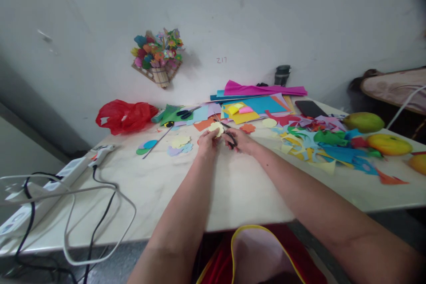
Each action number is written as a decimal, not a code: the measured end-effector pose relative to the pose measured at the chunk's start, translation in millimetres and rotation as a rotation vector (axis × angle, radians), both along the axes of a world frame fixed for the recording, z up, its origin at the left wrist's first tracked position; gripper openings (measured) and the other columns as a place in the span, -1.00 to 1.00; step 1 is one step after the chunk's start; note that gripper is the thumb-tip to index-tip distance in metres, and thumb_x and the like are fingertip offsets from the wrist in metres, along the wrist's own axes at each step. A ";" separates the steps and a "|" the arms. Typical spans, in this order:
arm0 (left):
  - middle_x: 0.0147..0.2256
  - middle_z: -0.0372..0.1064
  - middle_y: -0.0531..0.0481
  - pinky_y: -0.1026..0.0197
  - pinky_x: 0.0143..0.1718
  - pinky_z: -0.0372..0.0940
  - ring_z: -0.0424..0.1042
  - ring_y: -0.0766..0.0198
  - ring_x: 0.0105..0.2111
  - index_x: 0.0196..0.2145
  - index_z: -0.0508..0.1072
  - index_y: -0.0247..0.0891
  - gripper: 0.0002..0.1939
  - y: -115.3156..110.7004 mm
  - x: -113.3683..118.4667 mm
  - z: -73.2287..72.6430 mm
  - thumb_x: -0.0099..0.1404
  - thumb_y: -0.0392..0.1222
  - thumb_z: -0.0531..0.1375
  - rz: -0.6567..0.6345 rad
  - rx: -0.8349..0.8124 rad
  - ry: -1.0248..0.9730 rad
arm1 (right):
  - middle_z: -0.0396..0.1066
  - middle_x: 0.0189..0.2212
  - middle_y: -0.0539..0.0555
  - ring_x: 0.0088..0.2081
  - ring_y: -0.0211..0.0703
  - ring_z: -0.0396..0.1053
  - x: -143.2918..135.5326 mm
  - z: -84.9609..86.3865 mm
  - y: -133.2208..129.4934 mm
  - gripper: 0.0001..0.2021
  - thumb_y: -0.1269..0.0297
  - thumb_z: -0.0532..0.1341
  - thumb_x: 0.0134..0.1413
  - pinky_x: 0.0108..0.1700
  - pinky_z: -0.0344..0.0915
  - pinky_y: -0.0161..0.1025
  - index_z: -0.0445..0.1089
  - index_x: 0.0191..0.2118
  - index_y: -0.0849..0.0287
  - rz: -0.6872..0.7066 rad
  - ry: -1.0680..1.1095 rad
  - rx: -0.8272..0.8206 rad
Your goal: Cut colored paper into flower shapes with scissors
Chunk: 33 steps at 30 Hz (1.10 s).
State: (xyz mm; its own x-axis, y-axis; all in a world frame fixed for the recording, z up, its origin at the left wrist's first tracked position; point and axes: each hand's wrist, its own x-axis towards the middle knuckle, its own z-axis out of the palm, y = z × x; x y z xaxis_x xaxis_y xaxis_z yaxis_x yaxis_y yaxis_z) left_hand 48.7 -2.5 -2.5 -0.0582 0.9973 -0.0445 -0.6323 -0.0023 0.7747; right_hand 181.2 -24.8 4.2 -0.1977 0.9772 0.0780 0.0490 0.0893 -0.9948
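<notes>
Near the middle of the white table, my left hand (207, 141) pinches a pale yellow flower-shaped paper (216, 129) between its fingers. My right hand (240, 140) is closed round the black handles of a pair of scissors (232, 140), whose blades point up and left beside the yellow paper. Left of my hands lie pale yellow and bluish scalloped paper cutouts (180, 145). An orange paper flower (247, 128) lies just beyond my right hand, and a pale yellow paper circle (269, 122) is further right.
Coloured sheets (266, 104) and a second pair of scissors (184, 114) lie at the back. Paper scraps (309, 142), a phone (309, 108) and mangoes (363, 121) are on the right. A red plastic bag (124, 117), a power strip (71, 168) and loose cables are on the left.
</notes>
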 end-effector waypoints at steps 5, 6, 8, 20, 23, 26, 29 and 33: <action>-0.56 0.39 0.03 0.28 -0.42 0.32 0.38 0.36 -0.55 -0.55 0.42 -0.31 -0.79 1.7 -1.8 -1.2 -0.05 -0.39 0.41 0.006 0.011 0.001 | 0.31 -0.66 -0.10 -0.70 -0.35 0.23 -0.5 -0.4 1.1 -0.75 0.17 0.40 0.00 -0.82 -0.04 -0.44 0.35 -0.38 0.17 -0.009 -0.006 -0.015; -0.56 0.39 0.03 0.27 -0.41 0.33 0.38 0.36 -0.54 -0.56 0.41 -0.30 -0.78 2.0 -2.1 -1.3 -0.05 -0.39 0.42 0.011 0.011 0.001 | 0.31 -0.66 -0.10 -0.71 -0.35 0.23 -0.5 -0.3 1.2 -0.76 0.18 0.39 0.01 -0.82 -0.05 -0.44 0.35 -0.38 0.17 -0.013 -0.008 -0.017; -0.56 0.38 0.03 0.26 -0.39 0.35 0.39 0.35 -0.53 -0.57 0.39 -0.30 -0.76 2.3 -2.5 -1.1 -0.04 -0.39 0.41 0.020 0.008 0.000 | 0.31 -0.67 -0.10 -0.71 -0.35 0.22 -0.3 -0.1 1.6 -0.78 0.20 0.38 0.04 -0.82 -0.07 -0.44 0.36 -0.37 0.17 -0.019 -0.012 -0.020; -0.59 0.34 0.05 0.25 -0.37 0.38 0.37 0.37 -0.55 -0.63 0.31 -0.29 -0.70 5.6 -4.2 -2.2 -0.06 -0.40 0.41 0.074 0.027 -0.006 | 0.28 -0.71 -0.11 -0.74 -0.36 0.18 -3.2 7.2 -1.7 -0.85 0.29 0.33 0.08 -0.81 -0.09 -0.45 0.35 -0.40 0.18 -0.064 -0.059 -0.055; -0.55 0.41 0.01 0.27 -0.40 0.38 0.41 0.35 -0.52 -0.59 0.36 -0.30 -0.73 5.2 -5.9 -0.4 -0.10 -0.39 0.42 0.061 0.041 0.028 | 0.30 -0.69 -0.11 -0.73 -0.37 0.20 1.6 2.7 2.9 -0.83 0.26 0.35 0.05 -0.79 -0.07 -0.46 0.37 -0.36 0.18 -0.052 -0.063 -0.024; -0.51 0.45 -0.02 0.26 -0.40 0.38 0.42 0.34 -0.51 -0.52 0.44 -0.32 -0.75 4.3 -8.8 1.2 -0.15 -0.35 0.44 0.005 0.060 0.077 | 0.35 -0.63 -0.08 -0.68 -0.36 0.25 8.0 -1.4 7.3 -0.80 0.23 0.38 0.02 -0.77 -0.04 -0.46 0.39 -0.32 0.19 -0.032 -0.047 0.004; -0.51 0.46 -0.03 0.23 -0.39 0.39 0.42 0.31 -0.51 -0.50 0.46 -0.33 -0.73 3.3 -12.3 1.7 -0.18 -0.33 0.46 -0.064 0.072 0.127 | 0.42 -0.56 -0.04 -0.62 -0.34 0.32 12.4 -0.6 8.3 -0.75 0.24 0.42 -0.06 -0.74 0.01 -0.47 0.41 -0.27 0.19 -0.043 -0.046 0.008; -0.51 0.46 -0.05 0.21 -0.40 0.39 0.43 0.28 -0.50 -0.49 0.49 -0.35 -0.71 0.2 -15.3 3.1 -0.20 -0.32 0.47 -0.176 0.079 0.203 | 0.42 -0.54 -0.06 -0.56 -0.29 0.36 14.9 4.2 8.4 -0.62 0.28 0.49 -0.26 -0.70 0.05 -0.45 0.39 -0.26 0.17 -0.115 0.040 0.044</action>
